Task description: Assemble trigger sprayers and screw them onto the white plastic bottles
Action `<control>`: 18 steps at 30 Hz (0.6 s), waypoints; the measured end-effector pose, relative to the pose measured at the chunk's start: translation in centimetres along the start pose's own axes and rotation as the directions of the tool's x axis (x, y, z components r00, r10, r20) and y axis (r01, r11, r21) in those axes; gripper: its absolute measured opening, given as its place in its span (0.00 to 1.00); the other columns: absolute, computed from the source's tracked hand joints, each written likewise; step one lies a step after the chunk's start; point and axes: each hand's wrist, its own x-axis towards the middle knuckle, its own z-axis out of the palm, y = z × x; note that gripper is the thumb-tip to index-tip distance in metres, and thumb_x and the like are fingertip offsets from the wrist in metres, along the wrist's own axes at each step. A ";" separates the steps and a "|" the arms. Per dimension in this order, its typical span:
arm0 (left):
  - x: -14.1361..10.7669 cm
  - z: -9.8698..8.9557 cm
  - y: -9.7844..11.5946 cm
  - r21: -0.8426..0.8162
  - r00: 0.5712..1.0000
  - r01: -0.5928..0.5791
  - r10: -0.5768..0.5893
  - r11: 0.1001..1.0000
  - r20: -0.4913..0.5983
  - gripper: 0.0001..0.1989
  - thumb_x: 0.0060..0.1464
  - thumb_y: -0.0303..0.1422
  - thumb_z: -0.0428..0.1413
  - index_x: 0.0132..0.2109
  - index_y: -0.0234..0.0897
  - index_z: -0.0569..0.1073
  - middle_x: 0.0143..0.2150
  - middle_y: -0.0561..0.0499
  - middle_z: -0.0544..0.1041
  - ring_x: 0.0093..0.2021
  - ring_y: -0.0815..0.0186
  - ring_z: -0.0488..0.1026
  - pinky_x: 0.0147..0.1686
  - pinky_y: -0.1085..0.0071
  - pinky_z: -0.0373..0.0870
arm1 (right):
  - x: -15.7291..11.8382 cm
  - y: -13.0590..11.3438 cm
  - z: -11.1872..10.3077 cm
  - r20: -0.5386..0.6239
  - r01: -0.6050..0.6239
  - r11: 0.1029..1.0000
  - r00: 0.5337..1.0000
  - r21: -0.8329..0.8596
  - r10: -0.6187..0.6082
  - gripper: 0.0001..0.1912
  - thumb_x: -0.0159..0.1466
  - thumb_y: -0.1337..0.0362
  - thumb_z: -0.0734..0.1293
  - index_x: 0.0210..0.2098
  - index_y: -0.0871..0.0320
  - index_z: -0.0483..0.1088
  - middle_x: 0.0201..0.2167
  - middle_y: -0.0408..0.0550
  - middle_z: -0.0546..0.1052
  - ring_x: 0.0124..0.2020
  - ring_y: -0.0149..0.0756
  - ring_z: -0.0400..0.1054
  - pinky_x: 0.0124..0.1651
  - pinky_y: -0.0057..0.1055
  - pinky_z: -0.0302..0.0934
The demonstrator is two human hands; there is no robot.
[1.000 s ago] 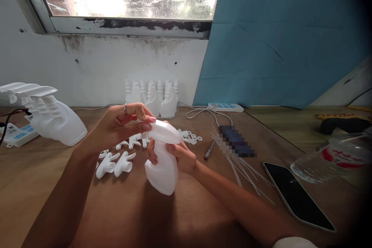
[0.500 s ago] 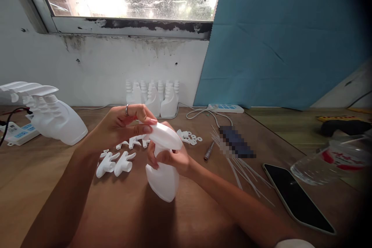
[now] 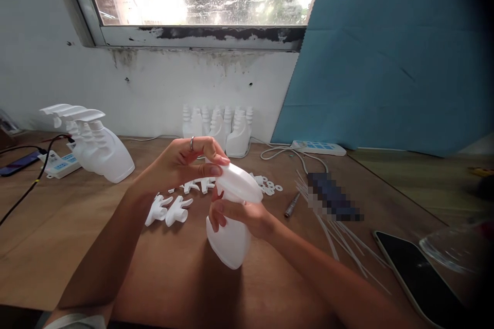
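A white spray bottle (image 3: 229, 245) stands on the table in front of me with a white trigger spray head (image 3: 242, 183) on top. My left hand (image 3: 195, 159), a ring on one finger, pinches the left end of the spray head between thumb and fingertips. Closed around the bottle's neck, just under the head, is my right hand (image 3: 247, 214); it hides the neck and the joint. Loose white trigger heads (image 3: 177, 211) lie left of the bottle. Behind my right hand, small white rings (image 3: 270, 186) are scattered.
Bottles without heads (image 3: 237, 136) line the wall. Finished-looking spray bottles (image 3: 116, 157) stand left by a power strip (image 3: 64, 164). On the right are a screwdriver-like tool (image 3: 292, 205), thin white tubes (image 3: 347, 239), a phone (image 3: 415, 272), a clear plastic bottle (image 3: 447, 249) and another power strip (image 3: 320, 148).
The view has shifted left, so everything appears further right. Both hands keep their hold on the head and the bottle; the right fingers have moved slightly at the neck.
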 end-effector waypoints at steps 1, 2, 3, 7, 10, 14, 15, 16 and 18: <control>0.0 0.0 0.0 -0.003 1.000 0.003 -0.003 1.000 -0.003 0.04 0.55 0.24 0.59 0.34 0.38 0.75 0.35 0.51 0.75 0.38 0.68 0.73 0.33 0.71 0.72 | 0.0 0.0 -0.1 0.010 0.001 1.000 1.000 -0.002 -0.001 0.16 0.56 0.54 0.72 0.30 0.58 0.66 0.16 0.37 0.66 0.19 0.32 0.66 0.27 0.32 0.61; 0.0 0.0 0.1 -0.010 1.000 0.011 -0.011 1.000 -0.005 0.04 0.55 0.25 0.59 0.34 0.38 0.75 0.35 0.52 0.76 0.36 0.69 0.73 0.31 0.72 0.72 | 0.0 -0.1 -0.2 0.034 -0.001 1.000 0.999 -0.021 0.001 0.16 0.57 0.53 0.71 0.29 0.58 0.66 0.16 0.38 0.67 0.20 0.32 0.66 0.28 0.32 0.61; -0.1 0.0 0.1 -0.015 1.000 0.023 -0.023 1.000 -0.013 0.04 0.55 0.25 0.59 0.34 0.38 0.75 0.35 0.52 0.76 0.34 0.69 0.73 0.29 0.72 0.71 | 0.1 -0.2 -0.3 0.067 0.000 0.999 0.998 -0.051 0.003 0.16 0.58 0.53 0.71 0.28 0.59 0.67 0.18 0.40 0.69 0.22 0.33 0.67 0.30 0.33 0.62; -0.6 -0.6 0.7 0.037 0.995 0.050 -0.046 0.998 -0.089 0.03 0.52 0.26 0.62 0.33 0.38 0.76 0.35 0.51 0.78 0.33 0.68 0.75 0.28 0.72 0.73 | 0.0 -0.6 -0.8 0.113 0.041 0.985 0.993 -0.170 -0.022 0.21 0.58 0.48 0.70 0.40 0.58 0.71 0.41 0.51 0.75 0.42 0.41 0.70 0.44 0.39 0.65; -1.1 -1.7 1.5 0.155 0.956 -0.002 0.048 0.988 -0.290 0.04 0.50 0.26 0.63 0.34 0.39 0.78 0.34 0.51 0.79 0.29 0.69 0.74 0.23 0.74 0.70 | -0.5 -0.2 -1.5 -0.034 0.114 0.952 0.991 -0.285 -0.129 0.32 0.58 0.49 0.71 0.58 0.50 0.60 0.56 0.51 0.67 0.57 0.44 0.62 0.55 0.43 0.61; -1.9 -4.2 2.7 0.457 0.734 0.014 0.302 0.889 -0.609 0.08 0.47 0.22 0.64 0.37 0.36 0.80 0.26 0.54 0.76 0.19 0.77 0.66 0.16 0.79 0.62 | -2.4 1.4 -3.1 -0.188 0.112 0.916 0.962 -0.386 -0.197 0.27 0.64 0.58 0.68 0.60 0.47 0.56 0.54 0.51 0.67 0.53 0.40 0.64 0.53 0.40 0.60; -2.1 -4.9 2.9 0.520 0.670 0.054 0.355 0.852 -0.652 0.10 0.46 0.21 0.64 0.37 0.35 0.81 0.24 0.55 0.75 0.19 0.78 0.65 0.16 0.79 0.60 | -2.9 2.0 -3.6 -0.206 0.089 0.922 0.962 -0.376 -0.177 0.24 0.65 0.59 0.67 0.58 0.48 0.57 0.51 0.51 0.67 0.50 0.39 0.66 0.51 0.39 0.61; -2.3 -5.7 2.9 0.567 0.611 0.094 0.402 0.818 -0.682 0.11 0.45 0.21 0.65 0.38 0.34 0.81 0.23 0.55 0.73 0.18 0.78 0.65 0.16 0.79 0.59 | -3.5 2.7 -4.0 -0.219 0.066 0.931 0.963 -0.360 -0.154 0.21 0.65 0.60 0.66 0.56 0.49 0.59 0.48 0.49 0.68 0.45 0.36 0.67 0.48 0.37 0.63; -2.9 -7.4 2.6 0.597 0.509 0.168 0.450 0.785 -0.734 0.13 0.43 0.22 0.66 0.39 0.32 0.80 0.23 0.56 0.71 0.20 0.77 0.65 0.19 0.77 0.60 | -4.5 4.1 -4.8 -0.262 0.017 0.944 0.959 -0.329 -0.109 0.17 0.66 0.61 0.65 0.53 0.50 0.60 0.44 0.47 0.68 0.36 0.31 0.68 0.41 0.33 0.64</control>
